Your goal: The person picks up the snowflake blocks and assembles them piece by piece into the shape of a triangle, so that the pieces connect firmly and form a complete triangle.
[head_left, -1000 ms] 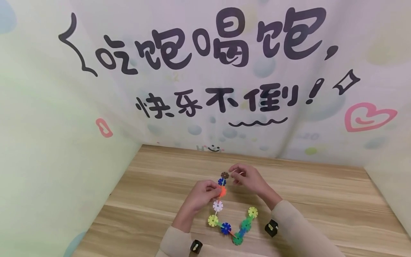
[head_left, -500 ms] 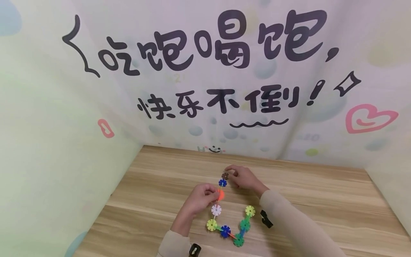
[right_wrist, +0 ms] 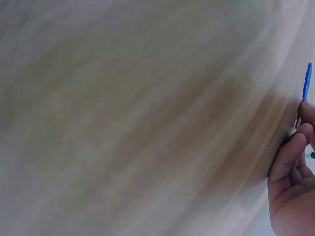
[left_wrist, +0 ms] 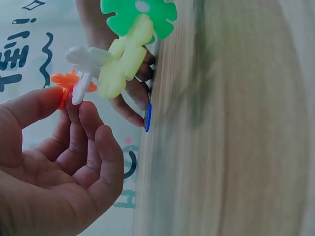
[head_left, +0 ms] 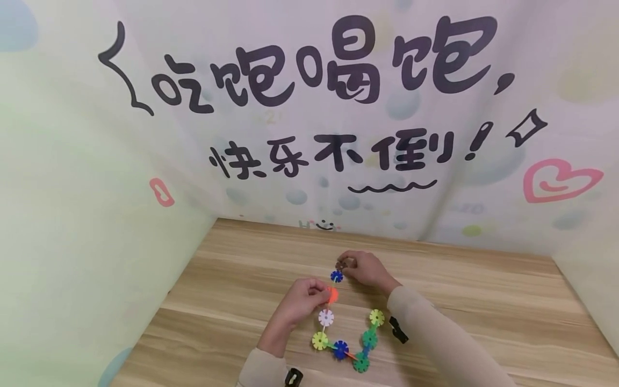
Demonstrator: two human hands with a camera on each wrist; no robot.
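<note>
A chain of notched plastic snowflake discs lies in a U on the table. My left hand (head_left: 300,300) pinches the orange disc (head_left: 332,295) between thumb and fingers; in the left wrist view the white disc (left_wrist: 81,61) sits right beside the fingertips. At the far end, my right hand (head_left: 369,269) holds the brown disc (head_left: 340,265), partly covered by its fingers. A blue disc (head_left: 336,276) links on just below it. The chain runs on through a yellow disc (head_left: 319,340), another blue disc (head_left: 340,350) and green discs (head_left: 361,362) to a yellow-green end disc (head_left: 376,317).
The wooden table (head_left: 232,269) reaches back to a fabric wall (head_left: 300,118) printed with large dark lettering. Another pale wall (head_left: 82,226) stands along the left. Black straps (head_left: 293,377) sit at both cuffs.
My right hand has moved left from beside the brown disc and taken hold of it. My left hand has kept its pinch on the orange disc, which shifted slightly toward me.
</note>
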